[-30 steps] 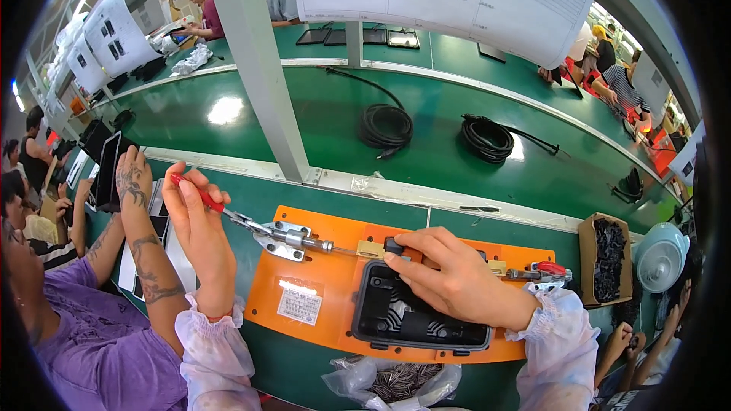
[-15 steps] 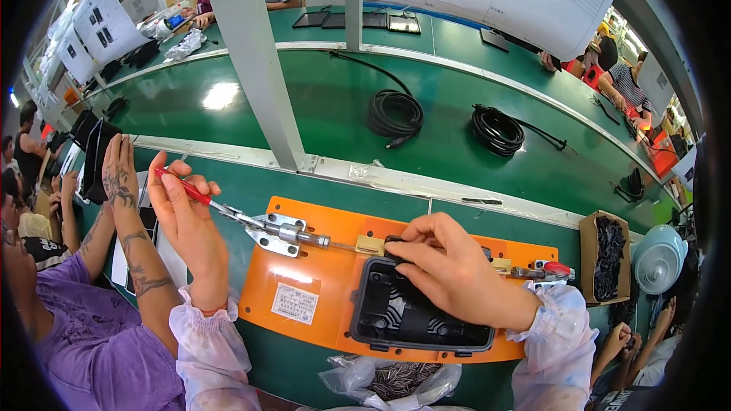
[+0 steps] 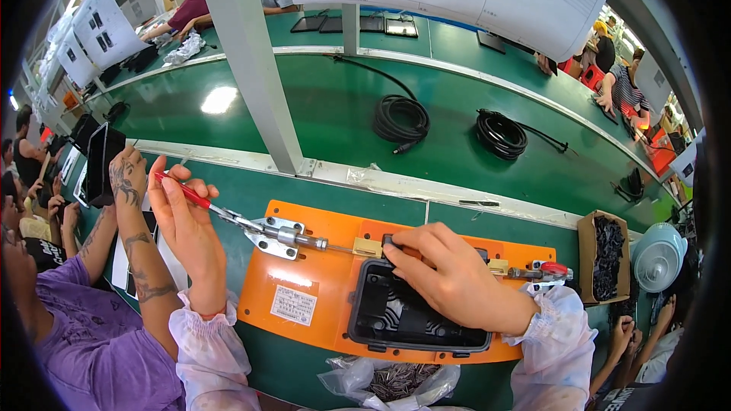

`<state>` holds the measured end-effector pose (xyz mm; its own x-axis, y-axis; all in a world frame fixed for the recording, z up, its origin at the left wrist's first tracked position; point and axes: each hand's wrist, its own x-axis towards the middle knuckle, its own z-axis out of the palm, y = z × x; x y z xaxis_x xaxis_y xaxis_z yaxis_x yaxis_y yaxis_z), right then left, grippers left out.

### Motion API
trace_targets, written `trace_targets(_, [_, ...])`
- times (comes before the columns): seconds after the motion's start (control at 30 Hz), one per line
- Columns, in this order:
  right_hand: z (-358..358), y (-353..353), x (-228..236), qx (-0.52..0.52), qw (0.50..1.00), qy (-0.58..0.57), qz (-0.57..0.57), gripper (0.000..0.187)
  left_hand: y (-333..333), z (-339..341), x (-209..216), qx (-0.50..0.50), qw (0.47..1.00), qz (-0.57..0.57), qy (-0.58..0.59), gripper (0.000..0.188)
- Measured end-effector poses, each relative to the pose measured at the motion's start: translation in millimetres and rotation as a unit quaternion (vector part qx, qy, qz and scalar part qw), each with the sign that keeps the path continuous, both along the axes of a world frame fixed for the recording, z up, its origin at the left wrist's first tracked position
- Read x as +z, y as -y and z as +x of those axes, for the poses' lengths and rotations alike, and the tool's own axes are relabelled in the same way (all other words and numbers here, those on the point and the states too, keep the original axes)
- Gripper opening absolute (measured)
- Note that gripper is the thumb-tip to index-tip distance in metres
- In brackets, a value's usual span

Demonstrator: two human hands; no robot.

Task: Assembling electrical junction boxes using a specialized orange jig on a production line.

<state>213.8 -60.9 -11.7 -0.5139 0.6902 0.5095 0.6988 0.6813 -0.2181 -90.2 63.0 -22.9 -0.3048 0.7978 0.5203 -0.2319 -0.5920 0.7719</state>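
My left hand [image 3: 189,240] is closed round the red handle [image 3: 183,192] of a metal toggle clamp [image 3: 285,236]. The clamp is bolted to an orange fixture plate [image 3: 259,297], and its thin rod runs to a brass-coloured block [image 3: 367,247]. On the plate lies a black plastic housing [image 3: 364,320], its open side up. My right hand [image 3: 457,281] pinches a small black part [image 3: 389,244] at the housing's far edge, beside the block; the fingers hide some of it. A second clamp [image 3: 525,272] with a red grip is mounted at the plate's right end.
A clear bag of small metal pins [image 3: 392,380] lies near me. To the right stand a cardboard box of black pieces [image 3: 607,259] and a light-blue fan [image 3: 658,259]. Black cable coils [image 3: 401,119] lie on the green surface beyond. A co-worker's tattooed arm [image 3: 141,251] is close on the left.
My right hand has shifted slightly, its fingers closer together on the black part. The cable coils have moved a little right. The co-worker's hand at left has bent down, and the black panel there has turned.
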Motion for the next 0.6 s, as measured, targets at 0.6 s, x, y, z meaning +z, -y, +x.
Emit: trace_targets(0.6, [8, 1, 3, 0.028, 0.998, -0.033, -0.050, 0.032, 54, 55, 16, 0.018, 0.910, 0.072, -0.407, 0.022])
